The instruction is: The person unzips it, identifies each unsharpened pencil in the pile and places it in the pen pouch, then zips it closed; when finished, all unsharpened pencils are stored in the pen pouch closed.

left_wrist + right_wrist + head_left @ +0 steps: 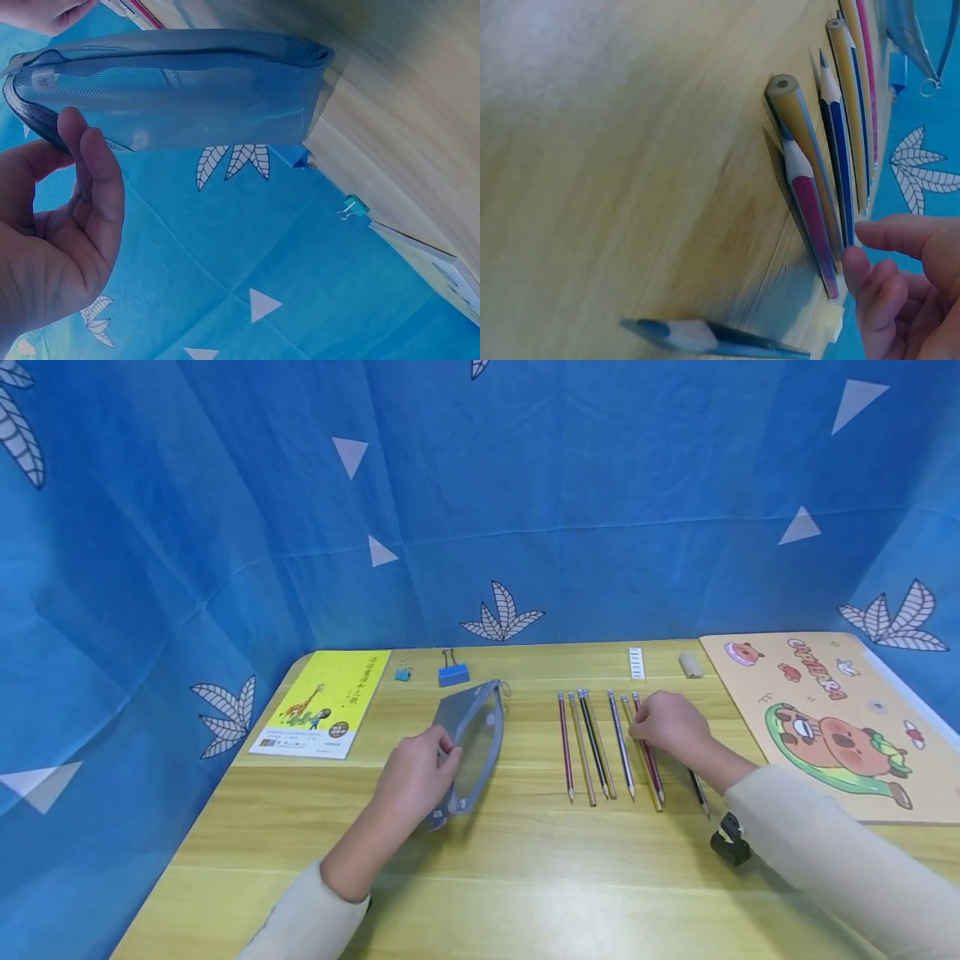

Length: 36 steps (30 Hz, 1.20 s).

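My left hand (pixel 417 772) pinches the edge of a translucent grey-blue zip pencil pouch (pixel 480 760) between thumb and fingers. The pouch stands on its side, its zip parted, a ring at its far end; in the left wrist view its mesh wall (pixel 202 97) stretches away from the fingertips. Several pencils (pixel 621 747) lie in a row to the pouch's right. My right hand (pixel 671 727) reaches over the far ends of a red pencil (pixel 806 202) and a gold pencil (pixel 802 112). Its thumb and fingers stand slightly apart there. A dark pencil (pixel 699 793) lies under the right wrist.
A yellow book (pixel 322 702) lies far left, beside a small teal binder clip (pixel 402 672) and a larger blue one (pixel 453 674). Behind the pencils are a white patterned strip (pixel 636 663) and a greyish eraser-like block (pixel 690 666). A capybara-printed board (pixel 847 727) covers the right side.
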Available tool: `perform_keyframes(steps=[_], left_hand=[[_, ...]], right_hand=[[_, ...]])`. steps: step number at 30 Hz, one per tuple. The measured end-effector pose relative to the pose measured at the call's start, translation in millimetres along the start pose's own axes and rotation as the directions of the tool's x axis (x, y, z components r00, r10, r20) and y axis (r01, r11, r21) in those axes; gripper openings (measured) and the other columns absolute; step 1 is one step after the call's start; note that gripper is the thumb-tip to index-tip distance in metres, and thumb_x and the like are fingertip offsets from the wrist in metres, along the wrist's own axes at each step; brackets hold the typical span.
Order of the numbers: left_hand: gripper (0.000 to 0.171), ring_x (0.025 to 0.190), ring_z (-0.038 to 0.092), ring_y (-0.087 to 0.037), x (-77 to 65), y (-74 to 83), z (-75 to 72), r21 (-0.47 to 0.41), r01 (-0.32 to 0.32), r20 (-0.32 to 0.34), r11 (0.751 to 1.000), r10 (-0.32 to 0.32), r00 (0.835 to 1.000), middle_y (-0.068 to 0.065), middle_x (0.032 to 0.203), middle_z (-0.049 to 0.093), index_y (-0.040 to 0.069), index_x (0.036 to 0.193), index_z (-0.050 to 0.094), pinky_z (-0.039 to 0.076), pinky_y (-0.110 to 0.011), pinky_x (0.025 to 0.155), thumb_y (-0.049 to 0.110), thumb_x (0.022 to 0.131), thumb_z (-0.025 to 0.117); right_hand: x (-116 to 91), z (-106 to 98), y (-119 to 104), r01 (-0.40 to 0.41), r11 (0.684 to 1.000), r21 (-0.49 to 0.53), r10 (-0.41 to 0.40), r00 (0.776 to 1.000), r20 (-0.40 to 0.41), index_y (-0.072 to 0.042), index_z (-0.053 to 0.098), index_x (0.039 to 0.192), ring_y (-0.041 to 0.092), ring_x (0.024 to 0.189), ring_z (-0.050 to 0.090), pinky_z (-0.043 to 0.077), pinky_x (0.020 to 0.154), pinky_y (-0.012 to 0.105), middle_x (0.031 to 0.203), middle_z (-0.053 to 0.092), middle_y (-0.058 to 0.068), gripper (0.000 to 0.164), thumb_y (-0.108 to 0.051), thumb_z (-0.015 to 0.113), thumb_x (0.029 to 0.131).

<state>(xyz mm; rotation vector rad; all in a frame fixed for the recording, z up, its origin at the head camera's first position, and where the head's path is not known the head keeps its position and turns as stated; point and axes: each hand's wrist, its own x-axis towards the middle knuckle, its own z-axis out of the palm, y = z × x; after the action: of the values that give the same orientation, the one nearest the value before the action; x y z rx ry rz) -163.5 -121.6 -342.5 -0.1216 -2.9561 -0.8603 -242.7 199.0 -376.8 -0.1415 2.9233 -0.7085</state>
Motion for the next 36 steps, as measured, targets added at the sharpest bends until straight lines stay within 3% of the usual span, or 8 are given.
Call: perform_keyframes(steps=[3,11,21,29,36], left_hand=[[0.013,0.039,0.049,-0.008,-0.6,0.0,0.0,-0.003,-0.002,-0.002,1.000,0.002,1.000,0.000,0.053,0.049,0.012,0.078,0.049,0.039,-0.020,0.031,0.023,0.083,0.054],[0.014,0.039,0.049,-0.007,-2.0,-0.7,0.4,-0.010,-0.011,-0.008,1.000,0.011,1.000,0.000,0.053,0.049,0.012,0.077,0.050,0.039,-0.020,0.031,0.023,0.083,0.055],[0.013,0.039,0.049,-0.007,-2.2,-0.4,-0.4,-0.004,-0.017,-0.007,1.000,0.017,1.000,0.000,0.053,0.049,0.012,0.078,0.050,0.039,-0.020,0.031,0.022,0.083,0.055],[0.014,0.039,0.049,-0.007,-2.0,-0.9,-1.3,-0.005,-0.011,-0.004,1.000,0.011,1.000,0.000,0.052,0.049,0.012,0.077,0.050,0.039,-0.020,0.031,0.024,0.083,0.055],[0.013,0.039,0.048,-0.007,-1.8,-1.7,-2.0,-0.003,-0.024,-0.018,1.000,0.024,1.000,0.000,0.052,0.048,0.012,0.077,0.050,0.039,-0.020,0.031,0.022,0.083,0.055]], right_hand=[[2,1,-2,-0.011,0.999,-0.030,0.010,1.000,-0.011,-0.017,0.035,0.043,0.007,0.036,0.021,0.016,0.037,0.019,0.039,0.030,-0.005,0.038,-0.011,0.056,0.074],[3,5,-5,0.008,1.000,-0.007,-0.008,1.000,0.005,-0.010,0.049,0.043,0.008,0.034,0.035,0.025,0.035,0.019,0.040,0.049,0.001,0.028,-0.004,0.053,0.071],[6,10,-8,-0.026,1.000,-0.017,0.026,1.000,0.014,-0.013,0.041,0.041,0.012,0.032,0.041,0.028,0.032,0.018,0.036,0.042,-0.002,0.036,-0.004,0.051,0.074],[6,9,-12,-0.064,0.998,-0.017,0.065,0.997,0.030,-0.008,0.049,0.045,0.013,0.032,0.044,0.033,0.035,0.022,0.036,0.043,0.001,0.031,-0.007,0.055,0.075],[5,4,-13,-0.011,1.000,0.027,0.011,1.000,0.014,-0.009,0.046,0.042,0.013,0.031,0.041,0.037,0.041,0.025,0.035,0.040,-0.001,0.034,-0.008,0.055,0.076]])
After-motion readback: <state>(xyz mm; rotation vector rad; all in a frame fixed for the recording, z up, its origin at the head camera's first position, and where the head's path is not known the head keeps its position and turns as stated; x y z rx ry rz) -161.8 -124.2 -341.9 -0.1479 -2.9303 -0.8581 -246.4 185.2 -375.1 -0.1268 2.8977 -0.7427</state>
